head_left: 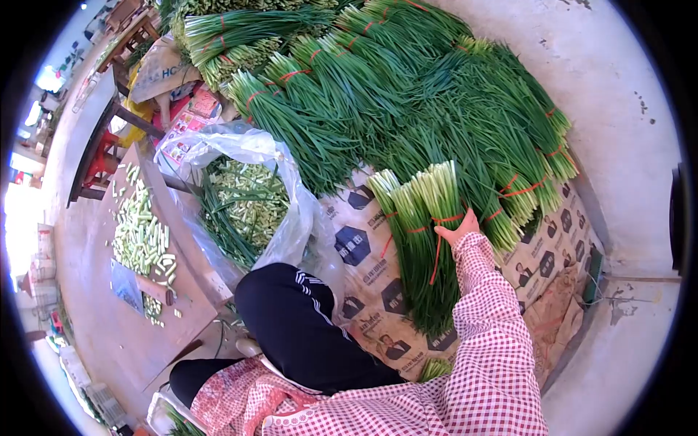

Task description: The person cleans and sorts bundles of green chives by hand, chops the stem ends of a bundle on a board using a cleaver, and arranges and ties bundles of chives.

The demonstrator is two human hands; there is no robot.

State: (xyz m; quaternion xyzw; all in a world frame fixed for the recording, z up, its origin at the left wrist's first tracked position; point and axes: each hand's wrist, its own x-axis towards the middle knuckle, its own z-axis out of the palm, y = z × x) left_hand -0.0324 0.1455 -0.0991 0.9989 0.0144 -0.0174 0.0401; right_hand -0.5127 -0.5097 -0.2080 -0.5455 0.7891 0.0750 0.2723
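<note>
Green bundle (446,251) lies fore-and-aft, pale stems (440,187) pointing away.

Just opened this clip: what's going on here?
A person's right hand touches a red-banded bundle of green stalks beside similar bundles on printed sheeting; its grip is unclear. The left hand is out of view. Left of the knee, a cleaver lies among chopped pieces on a board, near an open plastic bag of cuttings.

A rectangular grey-bladed cleaver (127,285) lay on a flat brown board (190,294), beside an open, crumpled clear plastic bag (300,215).
</note>
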